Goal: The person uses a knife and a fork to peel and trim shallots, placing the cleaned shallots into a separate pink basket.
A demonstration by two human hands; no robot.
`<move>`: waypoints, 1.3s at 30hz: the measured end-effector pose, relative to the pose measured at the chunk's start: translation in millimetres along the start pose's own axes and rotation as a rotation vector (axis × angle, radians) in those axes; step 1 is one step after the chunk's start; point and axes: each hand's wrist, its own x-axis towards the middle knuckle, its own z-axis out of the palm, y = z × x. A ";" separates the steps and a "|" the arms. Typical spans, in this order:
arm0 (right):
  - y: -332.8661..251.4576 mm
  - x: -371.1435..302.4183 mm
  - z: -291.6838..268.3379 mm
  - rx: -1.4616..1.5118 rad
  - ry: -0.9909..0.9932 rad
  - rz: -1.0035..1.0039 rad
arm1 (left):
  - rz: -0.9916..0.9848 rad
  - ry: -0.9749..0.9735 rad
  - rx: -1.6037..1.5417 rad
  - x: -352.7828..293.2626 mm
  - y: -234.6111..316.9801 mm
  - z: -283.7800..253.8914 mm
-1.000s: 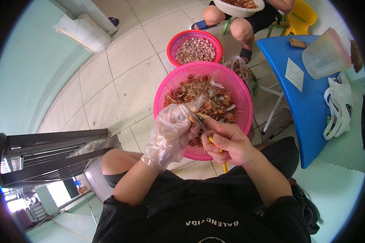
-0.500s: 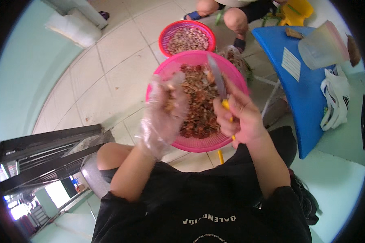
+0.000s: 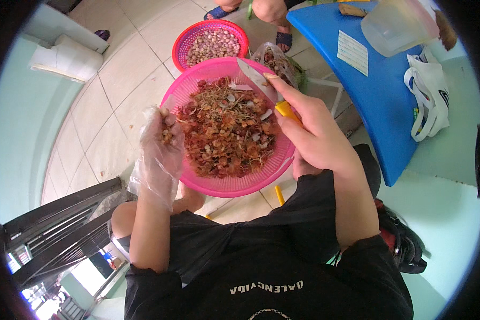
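My left hand (image 3: 157,152), in a clear plastic glove, is curled around several small pale-brown shallots (image 3: 167,128) at the left rim of a pink plastic basket (image 3: 236,188). That basket holds a heap of dry reddish-brown peelings (image 3: 224,138) with a few pale scraps among them. Over its right side, my right hand (image 3: 312,120) is bare and closed on the yellow handle of a knife (image 3: 261,81). The blade points up and left, and the index finger lies along it. How the fingers wrap under the handle is partly hidden.
Beyond the pink basket stands a red basket (image 3: 178,49) of pinkish shallots, beside a plastic bag (image 3: 274,57) of scraps. A blue table (image 3: 376,117) at the right bears a clear container (image 3: 394,29) and a white bag (image 3: 432,98). Another person's legs (image 3: 269,9) are at the top.
My left hand has moved left from above the peelings to the basket's left rim, still holding the shallots. My right hand keeps the knife. The whole view has shifted.
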 end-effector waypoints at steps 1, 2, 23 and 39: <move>-0.9 -0.9 -0.3 -0.050 -0.009 -0.008 | -0.005 0.000 0.005 1.3 -0.5 -0.6; 0.9 -0.7 0.7 -0.044 0.025 -0.006 | 0.006 -0.033 0.013 3.7 -0.1 -2.7; 22.0 7.5 -2.1 -0.264 0.313 -0.065 | 0.243 -0.054 0.746 21.1 -29.1 10.9; 14.8 2.7 2.9 -0.365 0.168 0.136 | 0.395 -0.382 1.839 -11.8 -54.7 30.3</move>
